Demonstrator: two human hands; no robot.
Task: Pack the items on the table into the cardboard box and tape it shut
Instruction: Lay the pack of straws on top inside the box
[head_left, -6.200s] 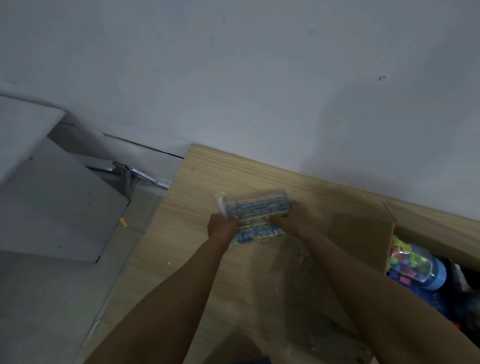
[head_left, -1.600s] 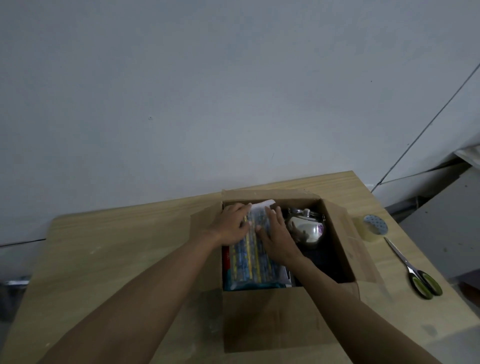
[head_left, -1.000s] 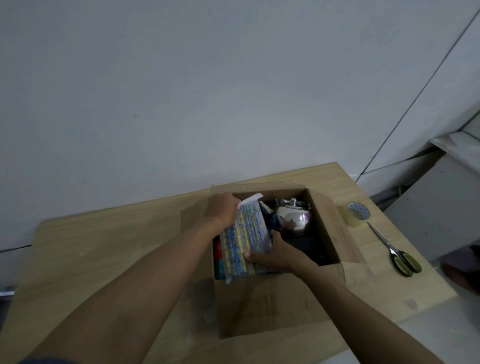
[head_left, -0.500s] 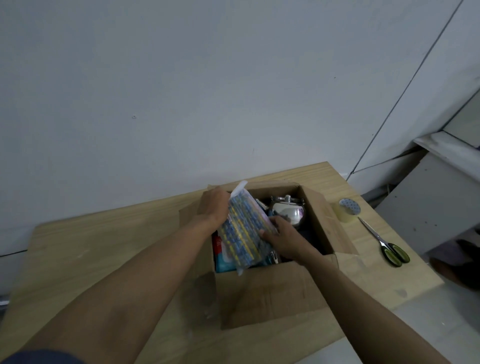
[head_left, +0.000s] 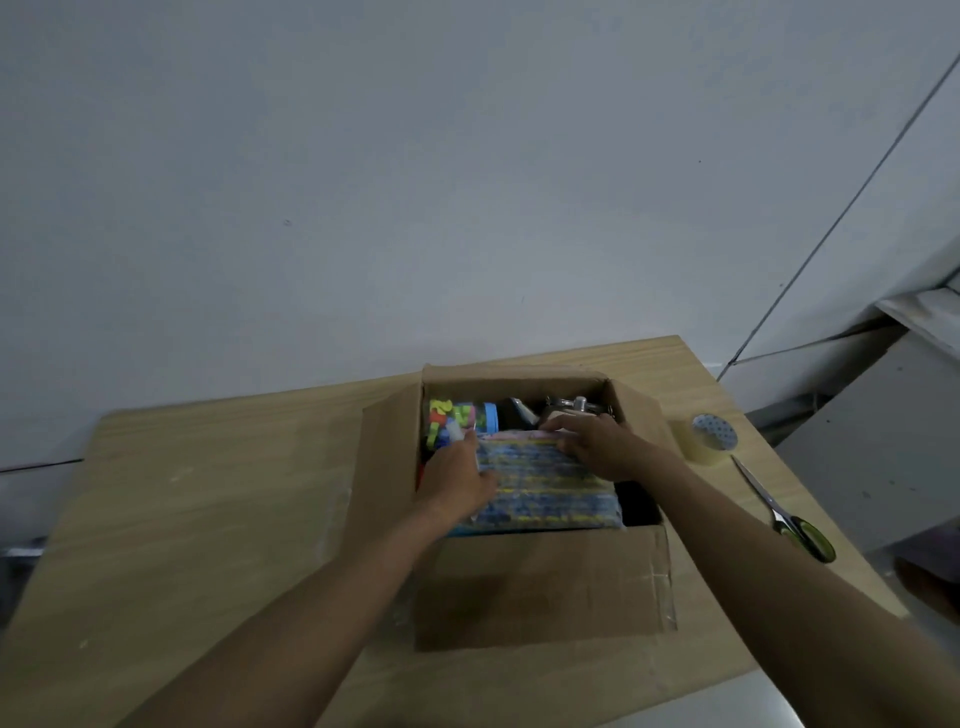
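Note:
An open cardboard box (head_left: 540, 587) stands on the wooden table (head_left: 208, 519). A blue and yellow patterned packet (head_left: 550, 493) lies flat across the top of the things inside. My left hand (head_left: 457, 478) grips the packet's left end. My right hand (head_left: 597, 447) holds its far edge, fingers curled over it. Behind the packet, inside the box, I see a clear jar of coloured letters (head_left: 457, 418) and a shiny metal kettle (head_left: 576, 404), partly hidden by my right hand.
A roll of clear tape (head_left: 709, 439) sits on the table right of the box. Scissors with green handles (head_left: 784, 519) lie near the table's right edge. The box flaps stand open at left and right. A white wall rises behind the table.
The packet was upright and tilted in the box's left side half a second ago; it now lies flat and crosswise. Both hands have turned with it. The jar of letters is uncovered.

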